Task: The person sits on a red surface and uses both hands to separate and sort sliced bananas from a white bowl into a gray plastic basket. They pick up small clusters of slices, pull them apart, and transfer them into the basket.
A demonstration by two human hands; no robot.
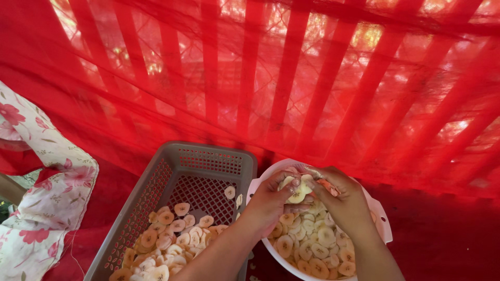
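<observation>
Over the white bowl (379, 216) beside the grey basket (156, 192), left hand (268, 203) and right hand (344, 200) pinched stuck banana slices (296, 193), best peeled apart gently, 1 at a time.

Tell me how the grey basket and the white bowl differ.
The grey basket is rectangular with perforated walls; the white bowl is round with a flat rim handle. The basket's slices cover only its near end, leaving bare mesh; the bowl is full across. Both hands, left hand and right hand, work over the bowl, none over the basket. Both hold pale round fruit slices.
</observation>
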